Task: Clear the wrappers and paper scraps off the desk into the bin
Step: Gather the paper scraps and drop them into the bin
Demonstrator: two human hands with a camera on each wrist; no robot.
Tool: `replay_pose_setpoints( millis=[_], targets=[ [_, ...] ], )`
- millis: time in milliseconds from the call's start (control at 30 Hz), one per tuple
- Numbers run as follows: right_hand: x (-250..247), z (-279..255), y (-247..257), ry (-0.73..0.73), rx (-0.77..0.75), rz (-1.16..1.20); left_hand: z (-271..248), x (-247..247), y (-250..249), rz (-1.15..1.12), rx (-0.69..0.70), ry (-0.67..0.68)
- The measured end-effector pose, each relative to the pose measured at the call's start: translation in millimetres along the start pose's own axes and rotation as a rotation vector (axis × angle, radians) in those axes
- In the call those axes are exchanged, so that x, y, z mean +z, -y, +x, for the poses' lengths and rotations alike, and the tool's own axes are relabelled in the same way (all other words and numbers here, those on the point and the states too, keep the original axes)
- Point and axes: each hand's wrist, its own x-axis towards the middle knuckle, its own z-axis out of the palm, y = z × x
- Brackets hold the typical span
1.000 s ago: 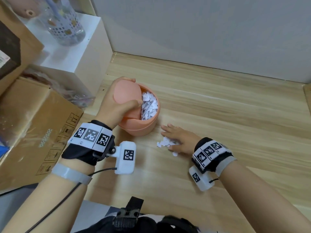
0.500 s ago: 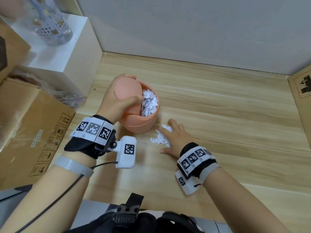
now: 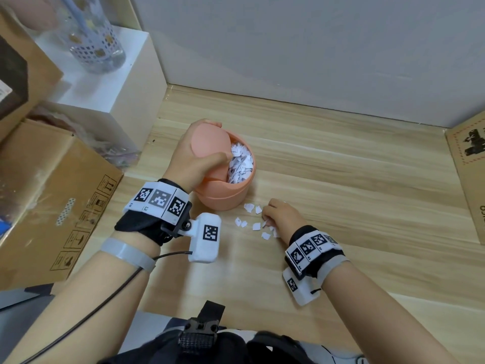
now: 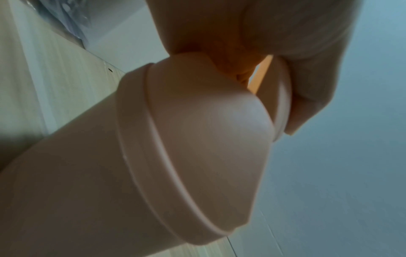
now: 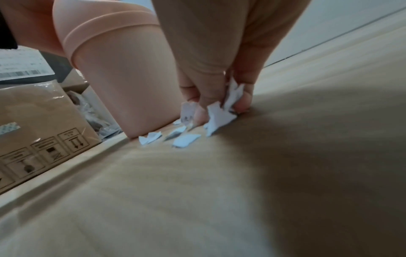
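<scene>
Right wrist view shows the right hand (image 5: 211,57) with fingertips (image 5: 242,102) curled down onto the desk (image 5: 285,173), pinching several torn white paper scraps (image 5: 219,114) between thumb and fingers. More loose scraps lie flat on the wood just beside the hand, between it and the foot of the bin (image 5: 123,83); seen from the head camera these scattered pieces (image 3: 256,226) sit close to the bin's base, a couple nearly touching it.

The left hand (image 3: 194,161) grips the bin's swing lid (image 3: 208,147), fingers wrapped over its far edge and thumb pressed across the near side, holding it tilted so the mouth stands open on the right. From the left wrist the lid (image 4: 208,121) appears as a smooth rounded dome above a ridged collar. Inside the bin (image 3: 225,198) a heap of white shredded paper reaches almost to the rim.

The bin is matte peach plastic, round and slightly tapered. The desk is pale wood-grain laminate, running open to the right and towards the grey wall (image 3: 315,48). On the left, room is tight: a brown cardboard box (image 3: 52,200) with printed handling symbols and a white block (image 3: 110,82) carrying a clear patterned glass (image 3: 94,40) crowd the desk edge. Another cardboard panel (image 3: 469,179) borders the far right.
</scene>
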Motion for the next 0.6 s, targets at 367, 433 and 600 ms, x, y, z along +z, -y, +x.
replay_pose_setpoints(
  millis=[367, 433, 600],
  targets=[
    [-120, 6, 72, -0.474, -0.056, 0.322, -1, 3, -2, 0.009, -0.043, 0.038],
    [-126, 16, 89, -0.428, -0.057, 0.321, -1, 3, -2, 0.007, -0.037, 0.039],
    [-119, 32, 105, -0.287, 0.037, 0.195, 0, 3, -1, 0.013, -0.035, 0.050]
  ],
)
